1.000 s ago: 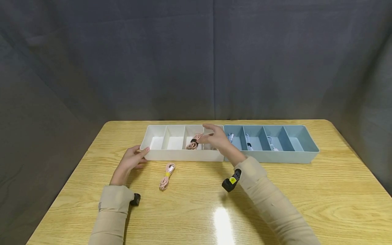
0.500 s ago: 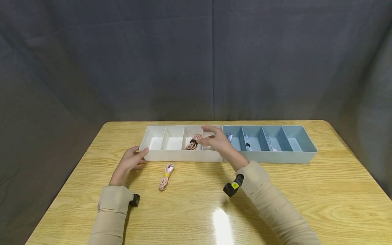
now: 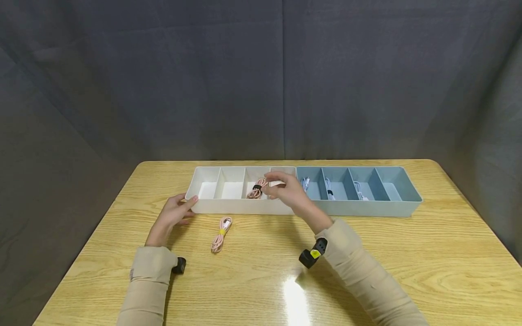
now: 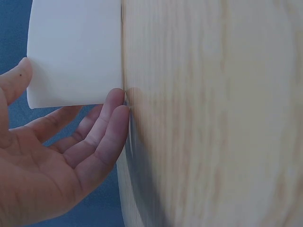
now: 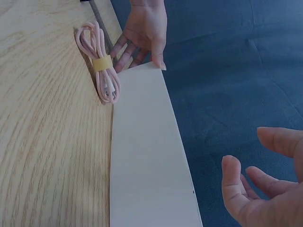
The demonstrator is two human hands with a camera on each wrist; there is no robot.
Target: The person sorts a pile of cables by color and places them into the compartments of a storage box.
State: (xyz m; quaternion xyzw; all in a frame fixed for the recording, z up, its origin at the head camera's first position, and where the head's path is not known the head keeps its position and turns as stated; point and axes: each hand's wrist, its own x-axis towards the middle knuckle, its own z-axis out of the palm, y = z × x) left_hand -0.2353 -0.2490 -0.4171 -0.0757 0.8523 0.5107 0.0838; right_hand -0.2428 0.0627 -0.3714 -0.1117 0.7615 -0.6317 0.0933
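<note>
A white divided storage box (image 3: 244, 207) stands on the table. My left hand (image 3: 176, 212) touches its left end, thumb on the rim; in the left wrist view the fingers (image 4: 102, 142) lie loosely bent by the end wall. My right hand (image 3: 287, 192) is above the right half of the box, thumb and fingers apart with nothing between them. Beside its fingertips, a pink cable (image 3: 256, 190) bundled with a black strap lies in a compartment. In front of the box lies another coiled pink cable (image 3: 218, 240) with a yellow band. My right hand partly hides the rightmost white compartment.
A blue divided box (image 3: 367, 208) stands end to end with the white one on the right. Three of its compartments hold light cables (image 3: 329, 188). The wooden table (image 3: 244, 285) ends at a dark curtain (image 3: 261, 90) behind the boxes.
My right hand has shifted slightly forward and down towards me, its fingers a little closer together. My left hand and the cables stay where they were.
</note>
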